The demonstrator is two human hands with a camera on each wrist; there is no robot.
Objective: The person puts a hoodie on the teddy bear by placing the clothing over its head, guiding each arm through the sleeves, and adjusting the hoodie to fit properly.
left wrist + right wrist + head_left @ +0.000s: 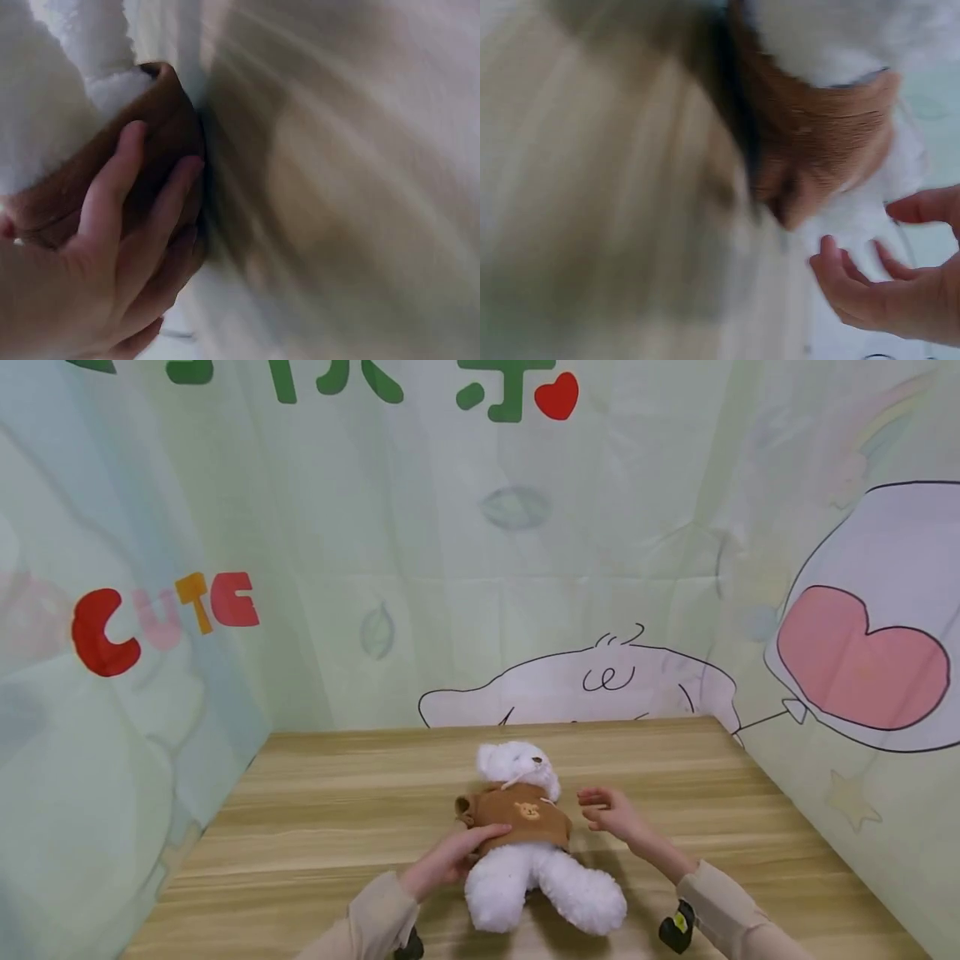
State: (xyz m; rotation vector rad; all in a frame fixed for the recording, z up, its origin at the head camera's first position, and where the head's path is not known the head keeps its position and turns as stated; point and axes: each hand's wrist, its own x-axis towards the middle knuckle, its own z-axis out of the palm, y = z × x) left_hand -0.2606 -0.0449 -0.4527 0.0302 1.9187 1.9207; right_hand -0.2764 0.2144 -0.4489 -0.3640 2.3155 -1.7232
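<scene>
A white plush teddy bear in a brown sweater lies on its back on the table, head toward the far edge. A small bear face is on the sweater's front. My left hand holds the toy's side at the sweater's hem, its thumb on top of the cloth. In the left wrist view, the fingers lie along the sweater's side. Beside the toy's other side, my right hand is raised, fingers loosely bent and touching nothing. The right wrist view shows a gap between that hand and the brown sweater.
The wood-grain table extends to both sides of the toy. Printed cloth with cartoon drawings hangs behind the table and along both sides. A black device is strapped at my right wrist.
</scene>
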